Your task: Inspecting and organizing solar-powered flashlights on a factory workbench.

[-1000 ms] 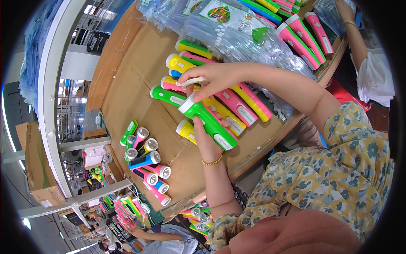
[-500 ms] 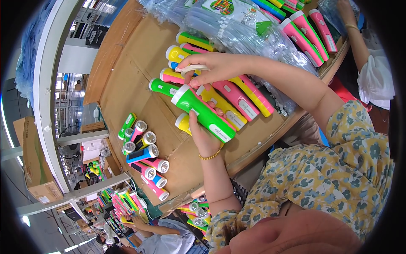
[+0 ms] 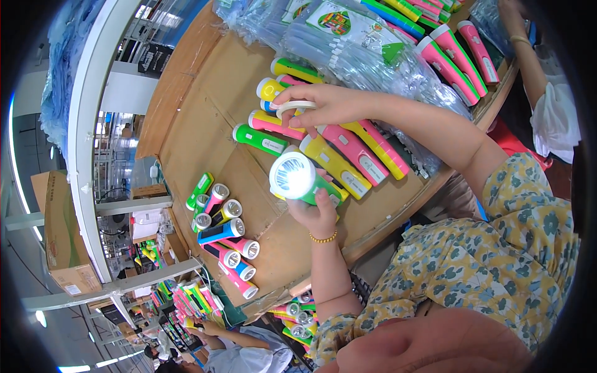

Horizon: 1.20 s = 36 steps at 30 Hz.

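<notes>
In my left hand (image 3: 316,214) is a green flashlight (image 3: 292,176) with a white rim. Its lens faces up toward me and shines brightly, and my fingers wrap round its green body. My right hand (image 3: 333,102) is above it, apart from the flashlight, with a thin white ring (image 3: 296,105) held in curled fingers. Beside my hands lie a green flashlight (image 3: 260,140), a yellow flashlight (image 3: 336,166) and a pink flashlight (image 3: 354,154) on the cardboard-covered table (image 3: 249,174).
A cluster of small flashlights (image 3: 222,231) lies at the table's left. Plastic bags with printed cards (image 3: 348,37) are heaped at the far side, beside pink and green flashlights (image 3: 449,69). A white metal post (image 3: 81,143) rises at left. Another person's arm (image 3: 522,59) reaches in at upper right.
My left hand has turned the green flashlight so its lens now faces me, and its light is visible. My right hand still holds the white ring above. The whole view has shifted slightly.
</notes>
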Available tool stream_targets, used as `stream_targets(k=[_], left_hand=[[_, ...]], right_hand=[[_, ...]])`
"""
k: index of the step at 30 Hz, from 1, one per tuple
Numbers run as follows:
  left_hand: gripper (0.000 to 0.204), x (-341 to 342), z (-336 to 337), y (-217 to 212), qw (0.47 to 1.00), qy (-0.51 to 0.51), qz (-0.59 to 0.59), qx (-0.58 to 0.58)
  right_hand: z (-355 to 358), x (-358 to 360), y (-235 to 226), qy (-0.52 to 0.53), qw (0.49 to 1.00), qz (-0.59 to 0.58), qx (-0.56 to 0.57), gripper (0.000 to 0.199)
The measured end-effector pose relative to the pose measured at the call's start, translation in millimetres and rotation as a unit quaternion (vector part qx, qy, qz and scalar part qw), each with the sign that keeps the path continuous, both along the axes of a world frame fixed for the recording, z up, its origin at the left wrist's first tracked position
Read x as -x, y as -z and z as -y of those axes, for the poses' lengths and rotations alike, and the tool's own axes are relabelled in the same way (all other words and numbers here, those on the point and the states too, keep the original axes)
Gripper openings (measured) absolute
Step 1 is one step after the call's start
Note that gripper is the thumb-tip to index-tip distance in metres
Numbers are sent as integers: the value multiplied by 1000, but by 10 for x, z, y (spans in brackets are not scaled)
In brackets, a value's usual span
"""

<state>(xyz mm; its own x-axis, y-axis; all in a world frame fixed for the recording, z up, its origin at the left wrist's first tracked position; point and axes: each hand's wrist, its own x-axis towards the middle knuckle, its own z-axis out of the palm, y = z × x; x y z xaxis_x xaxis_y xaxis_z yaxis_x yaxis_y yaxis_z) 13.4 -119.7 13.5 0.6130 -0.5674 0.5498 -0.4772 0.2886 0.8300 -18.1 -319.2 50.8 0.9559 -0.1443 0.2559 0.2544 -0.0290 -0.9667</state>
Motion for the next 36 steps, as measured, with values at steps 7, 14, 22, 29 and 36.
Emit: stream_targets(k=[7, 14, 22, 29, 36], left_hand=[[49, 34, -50, 74, 998, -12, 53, -9], [53, -33, -21, 67, 999, 0, 31, 7], [48, -47, 44, 77, 998, -8, -59, -18], [56, -68, 38, -33, 981, 27, -191, -18], [50, -99, 49, -45, 947, 40, -318, 10]], right_hand=[[39, -6, 68, 14, 1000, 23, 3, 48], [40, 4, 49, 9, 999, 38, -6, 48], [54, 20, 60, 10, 1000, 21, -9, 47], [45, -1, 54, 26, 999, 33, 16, 39], [51, 21, 41, -4, 1000, -8, -17, 50]])
